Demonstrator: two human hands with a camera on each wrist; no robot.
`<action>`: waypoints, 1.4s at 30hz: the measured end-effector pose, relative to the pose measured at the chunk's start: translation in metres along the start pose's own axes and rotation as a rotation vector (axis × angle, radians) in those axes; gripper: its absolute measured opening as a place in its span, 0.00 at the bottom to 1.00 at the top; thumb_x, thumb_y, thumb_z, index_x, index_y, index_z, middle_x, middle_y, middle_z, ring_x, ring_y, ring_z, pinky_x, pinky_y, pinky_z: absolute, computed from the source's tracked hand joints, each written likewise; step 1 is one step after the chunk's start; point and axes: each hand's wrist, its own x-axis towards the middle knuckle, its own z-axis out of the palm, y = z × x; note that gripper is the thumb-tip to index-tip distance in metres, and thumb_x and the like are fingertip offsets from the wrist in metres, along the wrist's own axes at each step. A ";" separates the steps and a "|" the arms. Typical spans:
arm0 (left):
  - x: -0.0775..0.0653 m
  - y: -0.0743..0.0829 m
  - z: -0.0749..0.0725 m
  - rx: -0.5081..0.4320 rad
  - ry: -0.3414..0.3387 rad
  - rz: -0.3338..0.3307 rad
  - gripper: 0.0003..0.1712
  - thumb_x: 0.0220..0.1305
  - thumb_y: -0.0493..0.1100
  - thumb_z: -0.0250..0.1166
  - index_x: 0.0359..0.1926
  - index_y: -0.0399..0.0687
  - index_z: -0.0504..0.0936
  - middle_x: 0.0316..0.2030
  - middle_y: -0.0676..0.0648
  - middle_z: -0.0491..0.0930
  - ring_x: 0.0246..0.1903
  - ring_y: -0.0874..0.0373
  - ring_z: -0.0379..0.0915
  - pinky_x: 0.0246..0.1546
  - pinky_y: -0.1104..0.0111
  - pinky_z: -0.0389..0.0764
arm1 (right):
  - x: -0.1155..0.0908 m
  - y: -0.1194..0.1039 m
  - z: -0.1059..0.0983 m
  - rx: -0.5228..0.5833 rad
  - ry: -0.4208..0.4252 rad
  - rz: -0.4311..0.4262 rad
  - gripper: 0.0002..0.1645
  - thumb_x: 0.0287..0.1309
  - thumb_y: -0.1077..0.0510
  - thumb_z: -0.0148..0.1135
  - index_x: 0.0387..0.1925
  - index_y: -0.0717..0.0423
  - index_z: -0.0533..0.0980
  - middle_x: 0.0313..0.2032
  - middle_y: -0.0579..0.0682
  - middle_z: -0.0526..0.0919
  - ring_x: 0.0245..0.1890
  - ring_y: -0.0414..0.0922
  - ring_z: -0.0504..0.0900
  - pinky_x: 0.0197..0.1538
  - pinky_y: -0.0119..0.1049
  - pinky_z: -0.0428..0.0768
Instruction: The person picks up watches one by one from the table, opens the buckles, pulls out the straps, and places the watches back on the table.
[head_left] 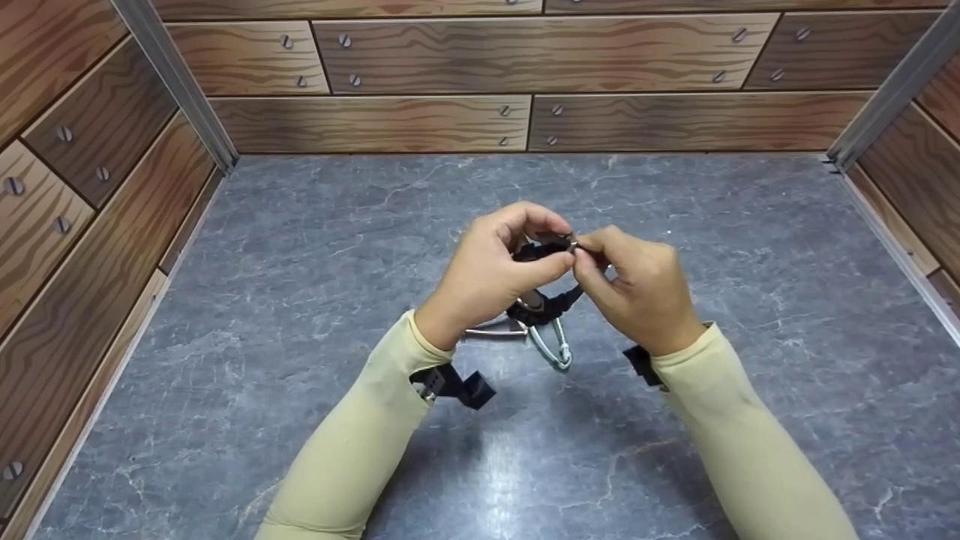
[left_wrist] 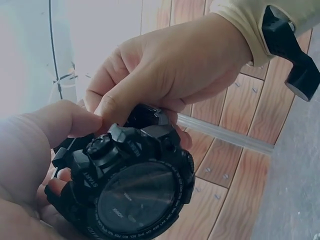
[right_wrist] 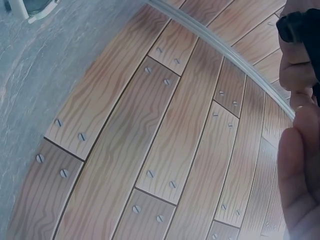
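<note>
A black wristwatch (left_wrist: 135, 200) with a round dial hangs between both hands, raised above the tabletop. My left hand (head_left: 495, 259) grips its strap with thumb and fingers at the left. From the right, my right hand (head_left: 637, 281) pinches the strap close to a small metallic piece, which looks like the buckle; the two hands' fingertips nearly meet there. In the left wrist view the dial faces the camera and the fingers hide much of the strap. Only fingers (right_wrist: 295, 175) and a black part of the watch show at the right edge of the right wrist view.
On the grey marbled tabletop (head_left: 300, 360), below the watch, lies a pale green loop-shaped item (head_left: 551, 352) beside a thin metallic rod (head_left: 496, 332); the hands partly cover them. Wood-patterned walls (head_left: 420, 124) with metal corner strips surround the table.
</note>
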 end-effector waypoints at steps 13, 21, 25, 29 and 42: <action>-0.011 0.015 0.013 0.379 0.090 0.330 0.17 0.60 0.37 0.73 0.50 0.42 0.83 0.37 0.50 0.85 0.36 0.65 0.78 0.40 0.71 0.81 | -0.006 -0.004 0.003 0.075 0.140 0.005 0.21 0.76 0.53 0.56 0.34 0.67 0.79 0.27 0.56 0.85 0.24 0.48 0.85 0.38 0.23 0.80; -0.015 0.022 0.019 0.413 0.145 0.348 0.21 0.63 0.36 0.72 0.55 0.41 0.77 0.35 0.49 0.84 0.33 0.62 0.78 0.36 0.71 0.80 | -0.002 -0.003 0.004 0.175 0.137 0.026 0.23 0.77 0.52 0.55 0.36 0.71 0.78 0.27 0.59 0.86 0.31 0.34 0.85 0.38 0.19 0.78; -0.016 0.022 0.019 0.395 0.156 0.375 0.21 0.63 0.37 0.72 0.55 0.41 0.76 0.35 0.48 0.84 0.32 0.62 0.78 0.35 0.71 0.80 | -0.001 -0.005 0.005 0.172 0.148 0.035 0.11 0.70 0.63 0.56 0.36 0.70 0.77 0.25 0.58 0.86 0.26 0.36 0.82 0.33 0.19 0.76; -0.016 0.021 0.019 0.372 0.153 0.391 0.20 0.63 0.36 0.72 0.54 0.39 0.76 0.35 0.48 0.83 0.32 0.62 0.77 0.34 0.71 0.80 | 0.000 -0.008 0.006 0.189 0.156 0.043 0.06 0.57 0.73 0.55 0.36 0.70 0.76 0.22 0.57 0.84 0.21 0.38 0.77 0.27 0.23 0.72; -0.012 0.015 0.011 0.203 0.043 0.384 0.21 0.64 0.36 0.73 0.56 0.39 0.77 0.38 0.48 0.85 0.32 0.63 0.76 0.35 0.67 0.79 | 0.002 -0.007 -0.001 0.246 0.235 -0.003 0.06 0.51 0.73 0.60 0.34 0.72 0.76 0.26 0.61 0.82 0.29 0.37 0.85 0.42 0.21 0.81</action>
